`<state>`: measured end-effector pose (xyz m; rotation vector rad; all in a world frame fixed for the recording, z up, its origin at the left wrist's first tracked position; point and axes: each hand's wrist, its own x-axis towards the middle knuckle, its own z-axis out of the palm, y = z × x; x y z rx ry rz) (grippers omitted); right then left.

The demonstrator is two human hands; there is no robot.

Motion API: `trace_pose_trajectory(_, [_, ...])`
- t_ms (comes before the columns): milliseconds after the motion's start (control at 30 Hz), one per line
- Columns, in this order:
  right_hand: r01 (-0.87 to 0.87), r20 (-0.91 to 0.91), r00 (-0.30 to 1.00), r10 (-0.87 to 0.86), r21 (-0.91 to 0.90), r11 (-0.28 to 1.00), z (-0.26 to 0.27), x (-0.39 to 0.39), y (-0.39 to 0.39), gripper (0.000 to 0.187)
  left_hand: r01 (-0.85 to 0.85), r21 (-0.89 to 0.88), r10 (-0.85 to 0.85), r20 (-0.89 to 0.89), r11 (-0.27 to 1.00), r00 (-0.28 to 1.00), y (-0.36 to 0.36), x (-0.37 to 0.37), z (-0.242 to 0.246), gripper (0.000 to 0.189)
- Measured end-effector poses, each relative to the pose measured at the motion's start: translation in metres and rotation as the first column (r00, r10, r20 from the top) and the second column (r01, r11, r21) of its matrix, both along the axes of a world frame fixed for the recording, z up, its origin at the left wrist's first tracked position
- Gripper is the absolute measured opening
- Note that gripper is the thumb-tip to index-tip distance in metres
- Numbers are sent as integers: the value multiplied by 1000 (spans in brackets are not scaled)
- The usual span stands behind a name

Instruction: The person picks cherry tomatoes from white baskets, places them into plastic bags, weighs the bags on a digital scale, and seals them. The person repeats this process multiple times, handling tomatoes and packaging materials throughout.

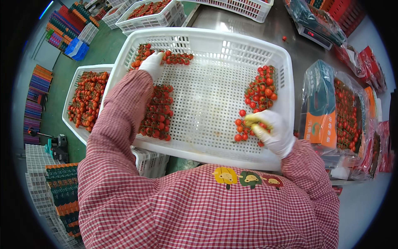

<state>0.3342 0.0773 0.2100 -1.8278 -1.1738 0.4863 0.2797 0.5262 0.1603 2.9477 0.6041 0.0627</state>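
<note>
A white perforated plastic crate [211, 93] lies before me with trusses of cherry tomatoes inside. My left hand [153, 64], in a white glove, is at the crate's far left, its fingers closed at the end of a tomato truss [178, 58]. Rows of trusses [157, 113] lie nearer me on the left side. My right hand [273, 132], gloved with yellow-stained fingertips, bends over a small bunch of tomatoes [241, 129] at the near right; whether it grips the stem is hidden. Beyond it rests a larger heap of trusses [262, 85].
A second tomato crate [87, 99] stands left, lower down. On the steel table [236, 23] are a digital scale [314, 35] bearing a wrapped package and, at right, a plastic-wrapped tomato box [320, 109]. Another white crate [155, 18] of tomatoes stands beyond. Stacked cartons [63, 193] are at lower left.
</note>
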Motion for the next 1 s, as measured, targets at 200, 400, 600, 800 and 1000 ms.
trace_pose_trajectory(200, [-146,-143,982,123,-167,975,-36,-12,54,22,175,237,-100,-296,956,950,-22,62,-37,63])
trace_pose_trajectory(400, [62,-580,807,-112,-106,992,-68,16,87,40,-40,-214,-12,-236,976,972,-59,74,-44,49])
trace_pose_trajectory(600, [328,-668,742,-48,299,896,-78,18,126,68,261,-946,-47,257,191,965,-144,44,-4,30])
trace_pose_trajectory(800, [370,-883,468,-31,163,915,-44,20,106,45,-268,-157,292,157,951,944,-4,24,48,28])
trace_pose_trajectory(1000, [336,-820,572,9,245,909,0,10,82,61,-457,135,468,-59,879,882,40,16,20,66])
